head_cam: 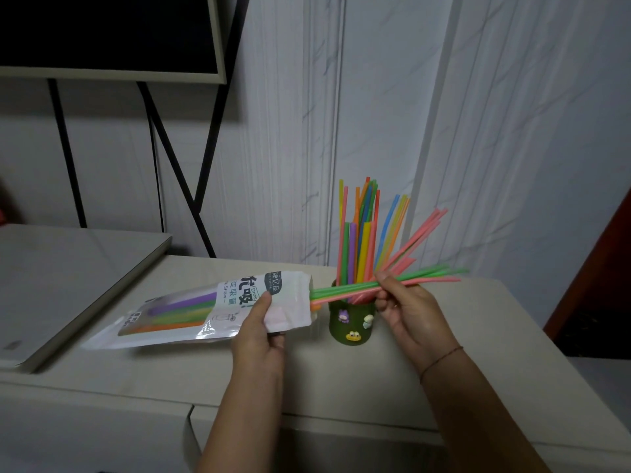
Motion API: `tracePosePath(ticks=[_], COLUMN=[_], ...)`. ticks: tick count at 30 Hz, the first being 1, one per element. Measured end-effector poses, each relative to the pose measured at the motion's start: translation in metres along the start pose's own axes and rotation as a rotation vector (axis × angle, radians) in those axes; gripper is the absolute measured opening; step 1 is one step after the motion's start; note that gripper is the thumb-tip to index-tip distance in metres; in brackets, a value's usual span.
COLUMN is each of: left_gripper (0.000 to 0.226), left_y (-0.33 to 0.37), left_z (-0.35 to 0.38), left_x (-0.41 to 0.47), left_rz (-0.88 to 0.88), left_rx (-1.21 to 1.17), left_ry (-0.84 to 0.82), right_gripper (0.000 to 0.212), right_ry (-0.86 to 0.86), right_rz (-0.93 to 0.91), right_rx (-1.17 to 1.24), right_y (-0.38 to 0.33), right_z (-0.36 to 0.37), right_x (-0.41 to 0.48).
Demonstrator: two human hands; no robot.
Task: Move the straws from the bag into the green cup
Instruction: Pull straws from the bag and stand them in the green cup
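My left hand [259, 331] grips the white straw bag [205, 308] near its open right end and holds it tilted above the table. Purple, green and orange straws show through its clear window. My right hand [406, 308] pinches a small bundle of green and pink straws [345, 291] that lies nearly level, its left ends still inside the bag's mouth. Right behind the bundle stands the green cup [351, 322] with small figures on its side. Several coloured straws [365, 233] stand fanned out in it.
A beige table [170, 377] carries the cup. A raised light slab [68, 278] lies at the left. Behind stand a dark screen on black legs [109, 35] and a white marbled wall [392, 97]. A dark red edge [597, 274] is at the right.
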State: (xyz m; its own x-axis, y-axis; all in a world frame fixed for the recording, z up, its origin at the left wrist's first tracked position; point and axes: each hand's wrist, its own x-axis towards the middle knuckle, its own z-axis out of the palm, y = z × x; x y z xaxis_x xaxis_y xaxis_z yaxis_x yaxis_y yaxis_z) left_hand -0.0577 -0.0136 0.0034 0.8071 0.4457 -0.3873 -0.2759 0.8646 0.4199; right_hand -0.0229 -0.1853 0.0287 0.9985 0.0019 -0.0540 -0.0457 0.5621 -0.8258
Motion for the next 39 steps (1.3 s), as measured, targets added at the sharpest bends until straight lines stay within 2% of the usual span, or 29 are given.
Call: tracePosePath(ticks=[5,10,13,16,22,26,31,35,38,39], left_gripper=[0.05,0.049,0.048,0.05,0.05,0.049,0.05,0.05,0.047,0.045], left_y=[-0.007,-0.012,-0.009,-0.003,0.004,0.003,0.0,0.0,-0.001,-0.002], left_z=[0.001,0.002,0.002,0.0,-0.001,0.0,-0.001,0.0,0.0,0.0], left_x=[-0.003,-0.004,-0.002,0.001,0.004,0.004,0.004,0.0,-0.002,-0.002], left_rz=[-0.018,-0.014,-0.015,-0.012,0.011,0.013,0.008,-0.004,-0.016,-0.016], left_rx=[0.02,0.05,0.047,0.033,-0.007,-0.009,0.017,0.032,0.041,0.043], left_ry=[-0.005,-0.02,-0.017,0.01,0.024,0.03,0.03,0.028,0.023,0.022], right_gripper=[0.006,0.017,0.016,0.006,0.01,0.005,0.009,0.019,0.006,0.016], right_ry=[-0.08,-0.119,-0.084,-0.02,0.11,0.211,0.243,0.173,0.053,0.035], right_rz=[0.062,0.052,0.036,0.003,-0.091,-0.22,-0.332,-0.335,-0.233,-0.209], right_rx=[-0.079,-0.128,-0.148,-0.129,-0.125,-0.278,-0.58,-0.858,-0.913,-0.912], right_y=[0.016,0.032,0.029,0.017,-0.013,-0.022,-0.019,-0.008,0.006,0.009], right_z=[0.01,0.026,0.024,0.013,-0.015,-0.028,-0.029,-0.017,-0.007,-0.006], right_x=[-0.006,-0.015,-0.012,-0.004,0.003,0.009,0.014,0.018,0.019,0.02])
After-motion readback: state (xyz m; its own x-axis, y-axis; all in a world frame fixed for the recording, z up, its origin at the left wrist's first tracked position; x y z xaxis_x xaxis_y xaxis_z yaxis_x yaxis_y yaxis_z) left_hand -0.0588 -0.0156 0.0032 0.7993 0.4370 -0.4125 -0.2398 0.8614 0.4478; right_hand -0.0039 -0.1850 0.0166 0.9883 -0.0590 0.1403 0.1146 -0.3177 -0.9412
